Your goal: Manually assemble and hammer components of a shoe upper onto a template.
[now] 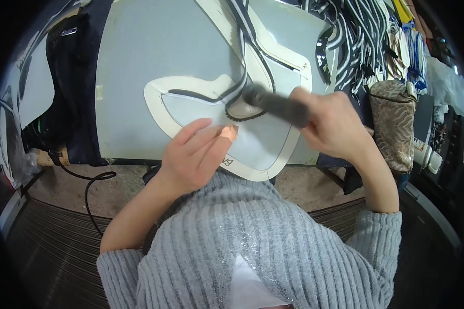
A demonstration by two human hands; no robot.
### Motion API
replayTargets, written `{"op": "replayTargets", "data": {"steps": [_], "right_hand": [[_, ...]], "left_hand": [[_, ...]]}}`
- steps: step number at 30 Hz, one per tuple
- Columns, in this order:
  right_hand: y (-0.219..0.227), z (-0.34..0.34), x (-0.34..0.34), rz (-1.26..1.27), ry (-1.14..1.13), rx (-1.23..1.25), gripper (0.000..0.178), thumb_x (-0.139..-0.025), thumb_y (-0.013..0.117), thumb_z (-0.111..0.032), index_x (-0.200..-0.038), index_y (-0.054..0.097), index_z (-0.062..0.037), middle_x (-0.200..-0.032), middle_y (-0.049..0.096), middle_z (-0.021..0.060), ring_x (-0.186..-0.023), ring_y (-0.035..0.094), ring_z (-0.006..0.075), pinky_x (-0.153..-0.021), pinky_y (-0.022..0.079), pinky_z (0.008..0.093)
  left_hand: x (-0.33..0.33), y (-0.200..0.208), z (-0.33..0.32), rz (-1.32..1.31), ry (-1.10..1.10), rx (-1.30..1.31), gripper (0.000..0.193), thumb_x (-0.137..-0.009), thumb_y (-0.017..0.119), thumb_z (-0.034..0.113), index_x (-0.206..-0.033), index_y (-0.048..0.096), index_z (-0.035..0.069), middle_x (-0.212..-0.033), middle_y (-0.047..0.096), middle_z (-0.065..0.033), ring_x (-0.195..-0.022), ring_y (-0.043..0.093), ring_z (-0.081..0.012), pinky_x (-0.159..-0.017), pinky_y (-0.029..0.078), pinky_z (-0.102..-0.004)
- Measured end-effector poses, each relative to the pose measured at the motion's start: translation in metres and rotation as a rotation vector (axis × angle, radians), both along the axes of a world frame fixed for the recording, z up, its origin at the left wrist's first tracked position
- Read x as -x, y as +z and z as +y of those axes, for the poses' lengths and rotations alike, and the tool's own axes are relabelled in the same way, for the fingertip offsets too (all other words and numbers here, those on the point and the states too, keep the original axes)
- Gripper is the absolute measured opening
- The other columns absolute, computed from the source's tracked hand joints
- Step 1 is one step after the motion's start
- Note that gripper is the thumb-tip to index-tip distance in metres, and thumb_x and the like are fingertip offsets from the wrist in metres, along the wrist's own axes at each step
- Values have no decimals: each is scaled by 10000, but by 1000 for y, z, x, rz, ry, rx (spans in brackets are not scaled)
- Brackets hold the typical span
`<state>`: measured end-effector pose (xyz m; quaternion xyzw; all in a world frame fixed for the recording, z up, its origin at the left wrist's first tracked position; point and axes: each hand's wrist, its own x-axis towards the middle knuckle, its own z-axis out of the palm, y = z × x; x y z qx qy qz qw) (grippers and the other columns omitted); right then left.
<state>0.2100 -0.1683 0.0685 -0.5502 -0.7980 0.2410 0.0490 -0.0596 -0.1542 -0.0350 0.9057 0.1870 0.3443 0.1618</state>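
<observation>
My right hand (331, 121) is closed round the dark handle of a hammer (281, 105), blurred by motion. The hammer's head is over a rounded beige part (246, 109) with a notched dark edge. Black-and-white strips (245, 31) run along this part and up toward the far edge. Beneath lies a flat cut-out pattern with a cream border (160, 103). Just in front of the rounded part is my left hand (193, 157), its thumb and a finger meeting at a small copper-orange bit (229, 132). Whether that bit is held or covers a fingertip, I cannot make out.
The pattern lies on a grey board (123, 62) on the table. A heap of black-and-white strips (363, 36) fills the far right, with a patterned zip pouch (392, 121) nearer. Black fabric (69, 77) sits at the left; a black cable (90, 180) hangs below.
</observation>
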Motion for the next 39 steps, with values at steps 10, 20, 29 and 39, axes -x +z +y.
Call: {"op": "replayTargets", "data": {"steps": [10,20,29,39], "right_hand": [[6,-15,7,147,-321,-36,325,-963,621,-307,-803,533,-37,-492,524,122,-443,554,306,-443,403,404],[-51,-50,28,994,-927,254,369,-1071,427,-372,-968,537,-36,-652,557,14,-502,586,98,-400,344,203],[-53,-48,27,1108,-959,238,412,-1061,468,-340,-838,495,7,-605,561,55,-496,598,142,-477,453,280],[-55,-49,25,1106,-944,193,417,-1057,473,-333,-828,509,13,-586,577,54,-478,624,155,-462,461,294]], "left_hand": [[0,9,3,-7,-22,78,283,-839,677,21,-1110,604,-18,-1049,699,-89,-951,658,-209,-897,528,-385],[-50,46,26,105,-28,260,418,-817,668,17,-1221,572,-24,-784,631,-70,-723,651,-215,-604,524,-293],[-81,71,10,584,-34,-276,501,-723,649,96,-1198,576,-45,-628,523,6,-616,574,-117,-518,470,-230],[-68,58,31,356,44,345,495,-803,652,-43,-1270,494,11,-791,684,-89,-715,702,-214,-651,558,-320]]}}
